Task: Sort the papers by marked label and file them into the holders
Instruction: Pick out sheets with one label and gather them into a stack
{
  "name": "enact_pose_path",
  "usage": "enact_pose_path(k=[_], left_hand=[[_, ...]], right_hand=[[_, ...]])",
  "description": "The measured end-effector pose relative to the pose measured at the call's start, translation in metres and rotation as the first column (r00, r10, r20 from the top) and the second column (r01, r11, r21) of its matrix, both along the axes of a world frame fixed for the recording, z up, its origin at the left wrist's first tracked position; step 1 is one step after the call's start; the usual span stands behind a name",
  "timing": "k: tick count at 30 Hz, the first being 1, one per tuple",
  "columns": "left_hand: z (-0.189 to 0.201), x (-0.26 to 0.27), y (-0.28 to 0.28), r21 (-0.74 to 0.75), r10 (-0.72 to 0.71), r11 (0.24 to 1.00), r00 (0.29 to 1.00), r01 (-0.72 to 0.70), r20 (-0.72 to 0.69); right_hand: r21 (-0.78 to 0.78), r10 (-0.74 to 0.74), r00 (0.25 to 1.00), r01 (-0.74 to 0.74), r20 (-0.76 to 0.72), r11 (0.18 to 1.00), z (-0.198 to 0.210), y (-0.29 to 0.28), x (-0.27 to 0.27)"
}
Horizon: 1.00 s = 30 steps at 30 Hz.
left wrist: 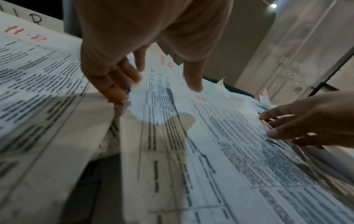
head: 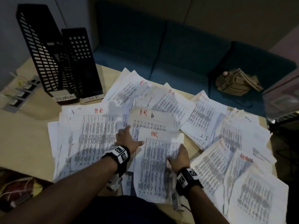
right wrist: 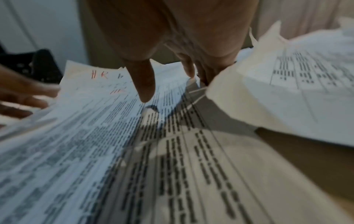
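Printed sheets marked in red lie spread over the wooden table [head: 32, 135]. An HR sheet [head: 155, 159] lies nearest me on top of other HR sheets [head: 100, 126]. My left hand [head: 127, 138] rests on the pile with fingers spread, its thumb touching the front sheet's left edge [left wrist: 194, 86]. My right hand [head: 180, 156] pinches that sheet's right edge, thumb [right wrist: 145, 91] on top and fingers under it. Two black holders stand at the back left, one labelled ADMIN [head: 42, 50], the other HR [head: 84, 65].
Sheets marked ADMIN [head: 242, 160] and IT [head: 203, 138] overlap at the right. A grey power strip [head: 21, 94] lies at the far left. A blue sofa [head: 178, 54] with an olive bag [head: 237, 83] runs behind the table.
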State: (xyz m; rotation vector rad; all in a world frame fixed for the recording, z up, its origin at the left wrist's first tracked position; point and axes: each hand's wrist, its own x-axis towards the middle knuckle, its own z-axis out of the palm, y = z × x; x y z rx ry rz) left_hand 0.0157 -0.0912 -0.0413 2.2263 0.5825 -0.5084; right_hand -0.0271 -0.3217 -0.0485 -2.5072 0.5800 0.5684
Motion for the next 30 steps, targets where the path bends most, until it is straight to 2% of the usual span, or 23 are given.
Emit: enact_pose_path(k=[1,4,6,8,10,13,15,17,19,21,22,24,26,28,29,30], left_hand=[[0.001,-0.001,-0.002,0.019,0.008,1.0,1.0,-0.008,0.005],[0.005,0.0,-0.004,0.01,0.059,0.998,0.998,-0.06,0.025],[0.006,0.002,-0.003,-0.088,0.106,0.991,0.993,-0.101,0.056],[0.011,0.001,-0.002,-0.258,0.145,0.958,0.987,-0.122,0.073],[0.018,-0.002,-0.001,-0.334,0.047,0.942,0.998,-0.029,0.045],[0.026,-0.005,0.004,-0.255,-0.169,0.952,0.985,0.168,0.017],[0.034,-0.003,0.013,-0.278,-0.162,0.946,0.986,0.167,0.043],[0.042,-0.003,0.026,-0.403,-0.143,0.902,0.988,0.157,0.065],[0.049,-0.006,0.043,-0.525,-0.154,0.833,0.984,0.177,0.087],[0.053,-0.011,0.061,-0.586,-0.143,0.794,0.987,0.161,0.078],[0.054,-0.013,0.071,-0.607,-0.119,0.783,0.99,0.137,0.07],[0.053,-0.016,0.089,-0.641,-0.04,0.765,0.998,0.065,0.054],[0.047,-0.019,0.106,-0.608,0.015,0.793,0.997,0.032,0.073],[0.038,-0.022,0.122,-0.545,0.013,0.838,0.998,0.02,0.056],[0.033,-0.023,0.128,-0.54,0.017,0.842,0.999,0.003,0.032],[0.032,-0.024,0.134,-0.544,0.037,0.839,0.999,-0.021,0.018]], right_hand=[[0.019,-0.008,1.0,0.007,0.011,1.0,0.001,0.001,-0.001],[0.002,-0.051,0.983,0.052,0.175,0.999,0.006,0.005,-0.002],[0.021,-0.099,0.967,0.097,0.233,0.995,0.011,0.006,0.001],[0.158,-0.219,0.951,0.187,0.218,0.97,0.02,0.007,0.006],[0.229,-0.297,0.931,0.248,0.213,0.941,0.028,0.007,0.012],[0.253,-0.338,0.909,0.277,0.244,0.927,0.035,0.006,0.022],[0.196,-0.322,0.9,0.273,0.292,0.942,0.039,0.005,0.029],[0.241,-0.291,0.886,0.213,0.361,0.947,0.044,0.007,0.032],[0.406,-0.299,0.896,0.152,0.328,0.901,0.049,0.018,0.034],[0.603,-0.367,0.902,0.165,0.228,0.78,0.052,0.035,0.036],[0.649,-0.403,0.891,0.181,0.21,0.739,0.052,0.043,0.038],[0.663,-0.473,0.853,0.225,0.219,0.714,0.053,0.064,0.042],[0.609,-0.443,0.86,0.214,0.253,0.764,0.054,0.093,0.046],[0.456,-0.239,0.921,0.078,0.309,0.887,0.05,0.122,0.047],[0.395,-0.153,0.934,0.015,0.321,0.918,0.046,0.133,0.046],[0.375,-0.13,0.94,0.002,0.317,0.927,0.041,0.14,0.045]])
